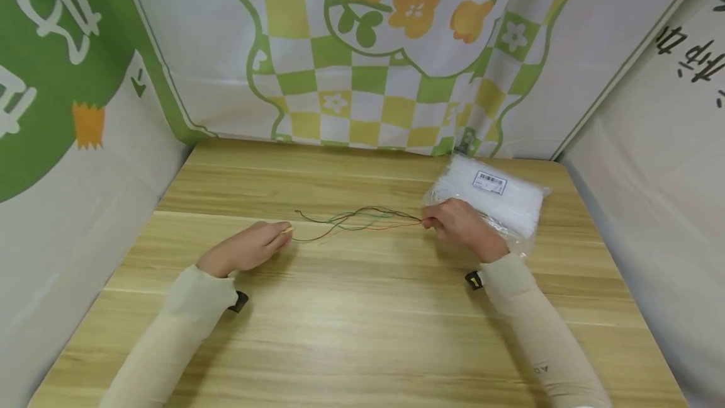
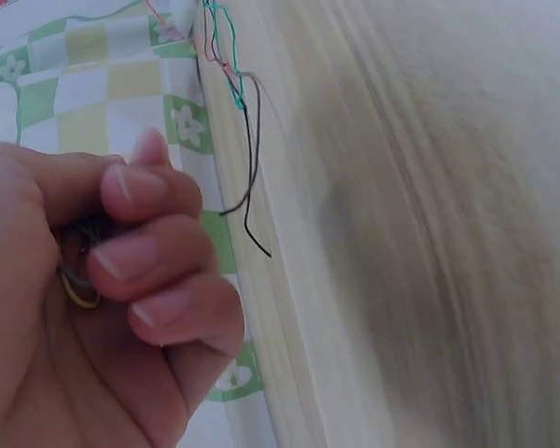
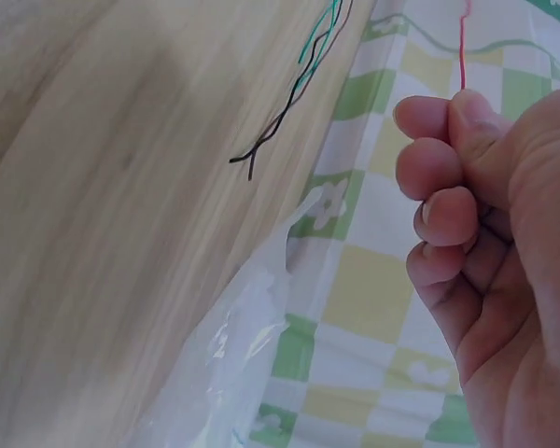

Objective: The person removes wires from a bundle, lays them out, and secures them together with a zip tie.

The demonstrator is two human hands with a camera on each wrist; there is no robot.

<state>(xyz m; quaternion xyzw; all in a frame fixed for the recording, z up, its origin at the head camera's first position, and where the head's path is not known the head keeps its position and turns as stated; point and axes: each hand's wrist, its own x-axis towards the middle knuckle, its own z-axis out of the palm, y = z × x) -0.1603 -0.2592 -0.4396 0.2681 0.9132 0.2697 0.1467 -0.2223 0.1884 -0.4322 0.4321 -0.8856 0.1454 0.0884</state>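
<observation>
Thin coloured wires (image 1: 362, 214), black, green and red, stretch loosely between my two hands over the wooden table. My left hand (image 1: 252, 247) curls its fingers round a few wires at their left end; a yellow loop (image 2: 82, 297) and some dark strands show in its palm. At the other side my right hand (image 1: 460, 226) pinches a red wire (image 3: 463, 47) between thumb and forefinger. Loose black wire ends (image 2: 254, 201) lie outside the left hand's grip. More black tips (image 3: 247, 161) and green wires lie apart from the right hand.
A clear plastic bag (image 1: 487, 197) of white contents, with a barcode label (image 1: 489, 182), lies behind and beside my right hand. The wooden table (image 1: 351, 332) ends at a patterned cloth (image 1: 368, 106) at the back; printed cloth walls stand left and right.
</observation>
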